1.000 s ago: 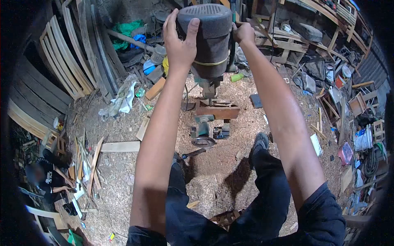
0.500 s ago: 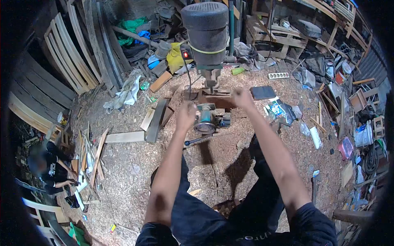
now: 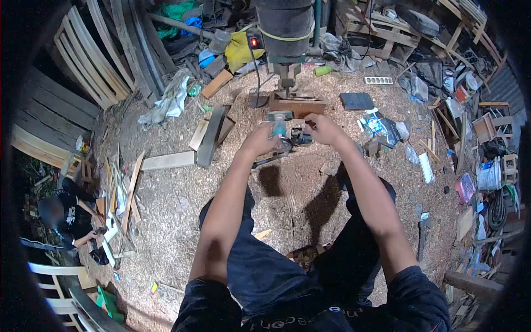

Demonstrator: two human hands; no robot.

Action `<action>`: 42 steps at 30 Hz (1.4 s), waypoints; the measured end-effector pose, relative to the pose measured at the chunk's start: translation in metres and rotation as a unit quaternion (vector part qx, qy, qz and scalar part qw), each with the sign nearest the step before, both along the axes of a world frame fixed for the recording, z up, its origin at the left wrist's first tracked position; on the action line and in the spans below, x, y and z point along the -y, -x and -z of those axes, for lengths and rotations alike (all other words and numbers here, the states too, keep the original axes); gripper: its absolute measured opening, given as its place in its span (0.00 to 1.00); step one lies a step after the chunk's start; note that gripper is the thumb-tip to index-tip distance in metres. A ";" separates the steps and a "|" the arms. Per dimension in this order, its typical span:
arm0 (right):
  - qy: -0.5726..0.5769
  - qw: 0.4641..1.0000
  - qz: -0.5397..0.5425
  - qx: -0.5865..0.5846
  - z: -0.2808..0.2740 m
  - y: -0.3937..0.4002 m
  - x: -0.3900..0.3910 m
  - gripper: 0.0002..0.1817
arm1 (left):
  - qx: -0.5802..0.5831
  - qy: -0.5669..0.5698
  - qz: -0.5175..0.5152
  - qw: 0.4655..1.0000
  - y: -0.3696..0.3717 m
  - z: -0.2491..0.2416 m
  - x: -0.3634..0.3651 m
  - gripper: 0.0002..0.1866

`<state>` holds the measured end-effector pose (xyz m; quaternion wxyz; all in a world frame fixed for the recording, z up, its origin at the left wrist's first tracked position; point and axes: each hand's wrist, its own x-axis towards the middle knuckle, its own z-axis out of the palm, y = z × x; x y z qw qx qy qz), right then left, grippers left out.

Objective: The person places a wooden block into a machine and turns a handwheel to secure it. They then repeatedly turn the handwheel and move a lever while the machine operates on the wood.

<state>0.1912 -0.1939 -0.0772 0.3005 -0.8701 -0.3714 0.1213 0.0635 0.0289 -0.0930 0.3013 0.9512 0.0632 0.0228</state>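
Note:
A drill press with a dark motor housing [image 3: 285,25] stands in front of me, its bit [image 3: 287,88] pointing down. Under the bit a reddish-brown piece of wood [image 3: 301,106] lies across the machine's table. My left hand [image 3: 262,139] has its fingers curled around the left side of the teal handwheel assembly [image 3: 280,128], partly hiding it. My right hand [image 3: 325,130] is closed, its fingertips beside a small black metal fitting [image 3: 300,136] just below the wood; whether it grips anything is hidden. A lever [image 3: 270,161] sticks out below the wheel.
Sawdust covers the floor. Loose planks [image 3: 211,136] lie to the left, a dark flat block [image 3: 357,100] to the right. A power strip [image 3: 378,81] lies behind it. Another person [image 3: 69,221] sits at far left, hands on some pale wood.
Both hands have come back from the ends of the wood toward me, the left onto the handwheel assembly, the right beside the black fitting. The view has tilted downward.

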 end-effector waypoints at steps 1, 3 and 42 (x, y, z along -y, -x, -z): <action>0.013 1.000 -0.005 0.011 -0.001 0.001 0.000 0.19 | -0.018 0.000 -0.008 1.000 -0.003 0.004 -0.004 0.30; 0.048 0.999 -0.015 0.020 0.010 0.004 -0.004 0.18 | -0.056 -0.001 -0.023 0.998 -0.004 0.020 -0.014 0.29; 0.153 0.986 -0.045 0.056 0.094 0.030 -0.036 0.17 | -0.208 -0.004 -0.093 0.974 0.024 0.100 0.017 0.25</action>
